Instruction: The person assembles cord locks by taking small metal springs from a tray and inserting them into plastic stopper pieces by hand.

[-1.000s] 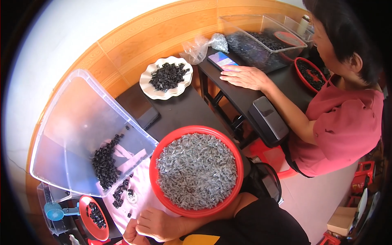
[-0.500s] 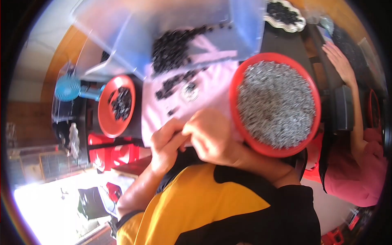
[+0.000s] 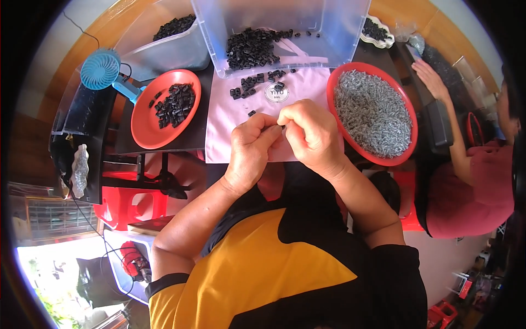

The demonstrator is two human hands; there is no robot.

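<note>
My left hand (image 3: pixel 252 147) and my right hand (image 3: pixel 313 136) meet over the near edge of a pink cloth (image 3: pixel 223 123). Both are closed in a pinch, fingertips almost touching. A small dark piece (image 3: pixel 283 127) barely shows between them; the fingers cover most of it. Just beyond my left hand lies a single black plastic piece (image 3: pixel 251 113). Farther up the cloth is a loose cluster of black plastic pieces (image 3: pixel 252 82). To the right of my right hand stands a red basin (image 3: pixel 415 118) full of small silver metal parts (image 3: pixel 372 112).
A clear plastic bin (image 3: pixel 339 41) with a black heap inside stands behind the cloth. At left are an orange-red plate (image 3: pixel 143 123) of black pieces and a blue fan (image 3: pixel 101 69). A scalloped dish (image 3: pixel 387 41) sits at far right, near another person's hand (image 3: pixel 430 78).
The view has shifted and sharpened, so the table contents appear higher and the plate fuller in sight. My hands remain together in a pinch, now farther right in the picture.
</note>
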